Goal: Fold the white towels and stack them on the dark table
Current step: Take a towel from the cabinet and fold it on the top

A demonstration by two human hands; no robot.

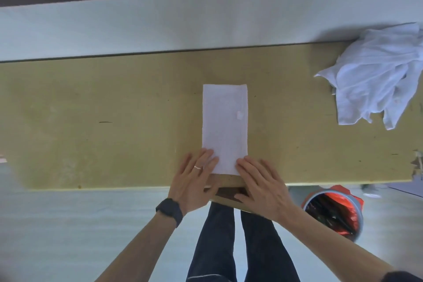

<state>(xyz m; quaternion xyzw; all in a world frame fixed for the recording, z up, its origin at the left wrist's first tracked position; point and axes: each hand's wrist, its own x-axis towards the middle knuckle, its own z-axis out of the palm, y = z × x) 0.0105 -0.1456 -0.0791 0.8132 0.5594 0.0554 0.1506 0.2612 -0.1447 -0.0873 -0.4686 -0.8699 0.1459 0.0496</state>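
A white towel (225, 126), folded into a long narrow strip, lies flat on the tan table top (114, 121) and runs away from me. My left hand (194, 181) rests with straight fingers on the strip's near left corner. Laid flat at the near right corner is my right hand (263, 186), fingers straight and touching the towel's edge. A heap of crumpled white towels (375, 78) sits at the table's far right end.
A grey bin (336, 213) with a red and black liner stands on the floor at the right, under the table's near edge. My legs in dark trousers (240, 247) are below the hands. A pale wall with a dark band runs behind the table.
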